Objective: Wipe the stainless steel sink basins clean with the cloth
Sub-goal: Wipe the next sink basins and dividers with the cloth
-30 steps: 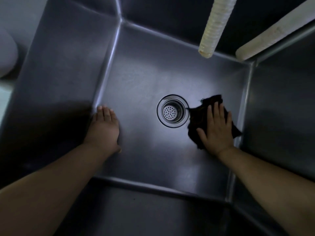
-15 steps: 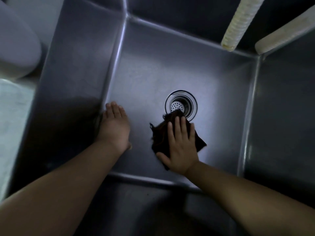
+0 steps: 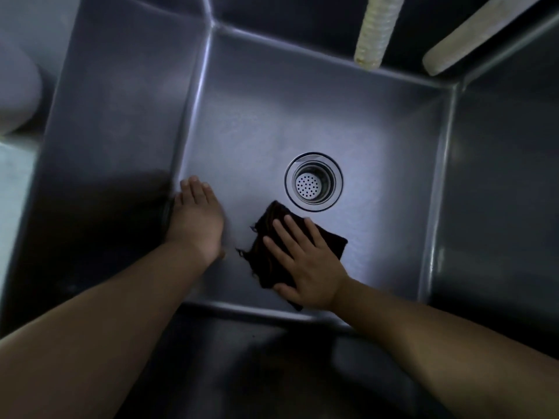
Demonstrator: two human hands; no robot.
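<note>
Down in the head view, the stainless steel sink basin (image 3: 272, 122) fills the frame, its round drain strainer (image 3: 314, 182) just right of centre. At about 5 o'clock from the drain, touching none of it, the dark cloth (image 3: 272, 261) lies flat on the basin floor. The right hand (image 3: 308, 267) presses on it with straight, spread fingers, palm down, its grip flat and not curled round the fabric. The left hand (image 3: 196, 222) rests at 8 o'clock from the drain, fingers straight and together, against the foot of the left wall, holding nothing. At 1 o'clock a ribbed pale hose (image 3: 375, 31) hangs over the far wall, a pale bar (image 3: 472, 34) beside it.
</note>
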